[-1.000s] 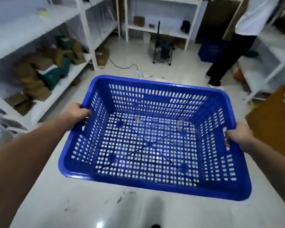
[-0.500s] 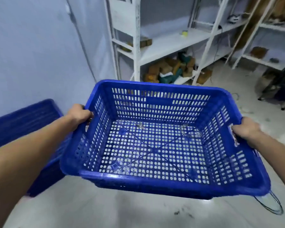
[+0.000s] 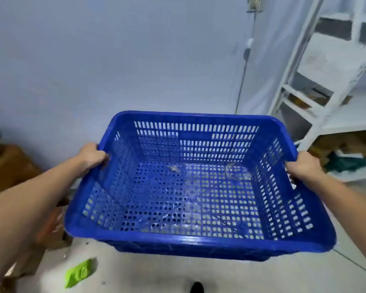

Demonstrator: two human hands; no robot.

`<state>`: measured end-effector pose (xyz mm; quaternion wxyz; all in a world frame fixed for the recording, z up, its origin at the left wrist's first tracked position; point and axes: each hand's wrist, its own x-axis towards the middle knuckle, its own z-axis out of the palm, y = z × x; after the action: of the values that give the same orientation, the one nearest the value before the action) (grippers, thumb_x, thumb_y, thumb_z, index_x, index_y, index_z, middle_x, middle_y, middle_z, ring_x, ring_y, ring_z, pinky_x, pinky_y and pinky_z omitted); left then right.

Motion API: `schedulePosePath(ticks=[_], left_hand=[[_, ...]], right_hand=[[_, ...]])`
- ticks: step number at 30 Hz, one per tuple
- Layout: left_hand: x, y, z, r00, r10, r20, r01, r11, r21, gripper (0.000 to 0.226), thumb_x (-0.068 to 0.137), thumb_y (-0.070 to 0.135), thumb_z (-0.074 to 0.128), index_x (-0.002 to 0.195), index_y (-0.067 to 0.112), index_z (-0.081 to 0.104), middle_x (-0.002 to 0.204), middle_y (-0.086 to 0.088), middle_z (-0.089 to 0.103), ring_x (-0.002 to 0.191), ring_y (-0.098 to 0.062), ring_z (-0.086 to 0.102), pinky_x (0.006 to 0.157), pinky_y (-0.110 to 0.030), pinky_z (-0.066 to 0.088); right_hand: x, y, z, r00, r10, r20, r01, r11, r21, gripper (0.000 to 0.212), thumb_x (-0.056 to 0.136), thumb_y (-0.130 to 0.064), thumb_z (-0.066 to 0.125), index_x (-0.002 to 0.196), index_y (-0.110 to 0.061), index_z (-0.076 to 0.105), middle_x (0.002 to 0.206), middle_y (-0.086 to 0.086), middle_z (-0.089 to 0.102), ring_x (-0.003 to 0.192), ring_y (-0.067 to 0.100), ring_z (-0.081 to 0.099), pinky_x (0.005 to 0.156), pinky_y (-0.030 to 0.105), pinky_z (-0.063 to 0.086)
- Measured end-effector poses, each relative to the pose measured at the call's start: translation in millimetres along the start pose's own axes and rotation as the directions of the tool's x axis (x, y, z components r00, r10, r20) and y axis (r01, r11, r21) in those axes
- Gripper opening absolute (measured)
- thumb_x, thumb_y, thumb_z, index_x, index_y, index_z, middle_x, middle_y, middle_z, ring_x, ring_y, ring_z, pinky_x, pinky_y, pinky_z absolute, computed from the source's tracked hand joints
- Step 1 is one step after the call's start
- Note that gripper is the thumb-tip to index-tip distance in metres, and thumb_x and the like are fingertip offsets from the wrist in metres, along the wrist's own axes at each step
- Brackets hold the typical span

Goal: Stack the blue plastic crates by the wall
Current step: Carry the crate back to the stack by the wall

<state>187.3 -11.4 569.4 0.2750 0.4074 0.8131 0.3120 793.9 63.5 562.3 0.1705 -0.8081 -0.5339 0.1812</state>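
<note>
I hold an empty blue perforated plastic crate [image 3: 199, 240] in front of me, level, facing the pale wall [image 3: 114, 60]. My left hand [image 3: 91, 157] grips the rim of its left side and my right hand [image 3: 302, 166] grips the rim of its right side. Just under the crate's near edge shows a strip of a second blue crate [image 3: 178, 252]; the held crate hides most of it, and I cannot tell whether the two touch.
A white metal shelf rack [image 3: 325, 81] stands at the right with boxes and green cloth on its low shelf. Brown cardboard [image 3: 9, 166] lies at the left by the wall. A green scrap [image 3: 78, 273] lies on the floor. A cable [image 3: 242, 81] runs down the wall.
My view has swung left from the room and shelves to the wall. The crate stayed in both hands and now sits over the blue crate that was at the left.
</note>
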Motion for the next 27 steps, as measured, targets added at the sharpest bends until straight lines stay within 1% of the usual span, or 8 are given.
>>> schedulePosePath(ticks=[3, 7, 12, 15, 19, 24, 25, 27], left_hand=[[39, -9, -26, 0.997, -0.049, -0.067, 0.048, 0.999, -0.023, 0.021, 0.076, -0.005, 0.061, 0.097, -0.011, 0.062, 0.071, -0.026, 0.064, 0.062, -0.034, 0.061, 0.068, -0.05, 0.058], [97, -18, -53, 0.977, -0.123, -0.175, 0.119, 0.992, -0.035, 0.021, 0.084, -0.011, 0.059, 0.104, -0.012, 0.059, 0.07, -0.023, 0.061, 0.055, -0.031, 0.057, 0.045, -0.036, 0.053], [170, -36, -79, 0.958, -0.179, -0.226, 0.174, 0.984, -0.04, 0.019, 0.086, -0.006, 0.061, 0.104, -0.008, 0.061, 0.077, -0.026, 0.065, 0.065, -0.034, 0.062, 0.059, -0.04, 0.053], [224, -51, -90, 0.952, -0.214, -0.218, 0.208, 0.977, -0.05, 0.017, 0.087, -0.006, 0.061, 0.104, -0.008, 0.061, 0.071, -0.022, 0.064, 0.059, -0.033, 0.061, 0.052, -0.038, 0.053], [301, -80, -100, 0.951, -0.248, -0.187, 0.246, 0.969, -0.033, 0.014, 0.088, -0.006, 0.061, 0.102, -0.007, 0.061, 0.072, -0.022, 0.065, 0.057, -0.032, 0.061, 0.045, -0.034, 0.05], [385, -114, -108, 0.954, -0.262, -0.146, 0.267, 0.964, 0.013, 0.018, 0.088, -0.006, 0.063, 0.106, -0.005, 0.059, 0.08, -0.022, 0.067, 0.062, -0.032, 0.065, 0.044, -0.032, 0.05], [397, -120, -107, 0.954, -0.268, -0.133, 0.273, 0.962, 0.019, 0.019, 0.088, -0.007, 0.063, 0.107, -0.005, 0.059, 0.08, -0.021, 0.066, 0.063, -0.031, 0.065, 0.044, -0.032, 0.05], [417, -129, -106, 0.955, -0.272, -0.117, 0.278, 0.96, 0.034, 0.022, 0.088, -0.007, 0.062, 0.109, -0.005, 0.057, 0.079, -0.02, 0.065, 0.064, -0.031, 0.065, 0.049, -0.034, 0.052]], right_hand=[[46, -74, 36, 0.998, -0.063, 0.03, 0.063, 0.998, 0.013, 0.022, 0.084, -0.016, 0.063, 0.093, 0.004, 0.065, 0.09, 0.027, 0.071, 0.085, 0.04, 0.069, 0.075, 0.043, 0.058], [99, -158, 92, 0.987, -0.133, 0.093, 0.13, 0.991, 0.036, 0.025, 0.085, -0.014, 0.064, 0.101, 0.005, 0.064, 0.1, 0.03, 0.07, 0.088, 0.04, 0.066, 0.075, 0.04, 0.054], [148, -247, 150, 0.978, -0.167, 0.123, 0.164, 0.986, 0.033, 0.033, 0.086, -0.018, 0.063, 0.112, 0.003, 0.063, 0.107, 0.032, 0.07, 0.098, 0.044, 0.07, 0.086, 0.047, 0.058], [173, -291, 186, 0.977, -0.163, 0.135, 0.159, 0.987, 0.034, 0.035, 0.086, -0.021, 0.062, 0.114, 0.0, 0.062, 0.109, 0.031, 0.069, 0.094, 0.043, 0.07, 0.085, 0.047, 0.059], [197, -344, 236, 0.977, -0.137, 0.165, 0.138, 0.99, 0.006, 0.032, 0.089, -0.023, 0.06, 0.114, -0.003, 0.06, 0.105, 0.026, 0.068, 0.079, 0.036, 0.069, 0.072, 0.041, 0.059], [213, -393, 297, 0.982, -0.108, 0.157, 0.123, 0.989, -0.084, 0.036, 0.093, -0.027, 0.06, 0.12, -0.003, 0.06, 0.117, 0.028, 0.066, 0.063, 0.029, 0.054, 0.057, 0.028, 0.041], [214, -401, 306, 0.982, -0.105, 0.16, 0.121, 0.988, -0.096, 0.037, 0.094, -0.028, 0.06, 0.12, -0.003, 0.059, 0.118, 0.028, 0.065, 0.068, 0.032, 0.057, 0.059, 0.028, 0.042], [216, -411, 320, 0.982, -0.095, 0.165, 0.116, 0.986, -0.123, 0.038, 0.095, -0.031, 0.059, 0.121, -0.004, 0.056, 0.12, 0.028, 0.063, 0.092, 0.04, 0.063, 0.074, 0.034, 0.046]])
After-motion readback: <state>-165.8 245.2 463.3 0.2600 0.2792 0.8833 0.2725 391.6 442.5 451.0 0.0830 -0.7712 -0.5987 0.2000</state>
